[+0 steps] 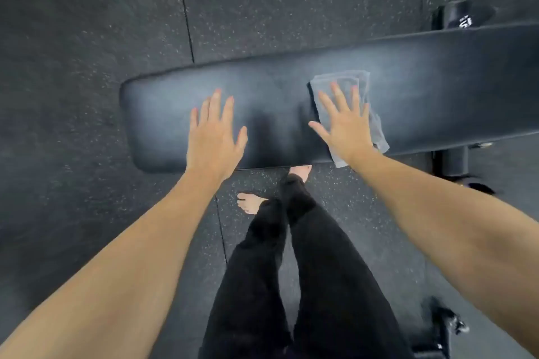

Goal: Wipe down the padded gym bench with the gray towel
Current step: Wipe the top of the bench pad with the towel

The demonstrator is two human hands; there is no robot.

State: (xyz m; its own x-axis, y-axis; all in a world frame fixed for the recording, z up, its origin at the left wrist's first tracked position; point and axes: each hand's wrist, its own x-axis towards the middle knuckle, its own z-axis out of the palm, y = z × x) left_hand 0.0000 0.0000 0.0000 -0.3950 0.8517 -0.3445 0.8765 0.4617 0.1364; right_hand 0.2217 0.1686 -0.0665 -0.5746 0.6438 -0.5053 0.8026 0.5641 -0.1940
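Observation:
A long black padded gym bench (423, 90) runs across the view from centre left to the right edge. A folded gray towel (347, 81) lies on the bench's middle, one corner hanging over the near edge. My right hand (344, 125) presses flat on the towel with the fingers spread. My left hand (214, 131) rests flat on the bare pad to the left, fingers apart, holding nothing.
Dark speckled rubber floor tiles (87, 38) surround the bench. My legs in black trousers and bare feet (248, 202) stand just in front of the bench's near edge. Black bench frame parts (450, 159) sit under the right side, and other dark equipment (463, 14) lies behind it.

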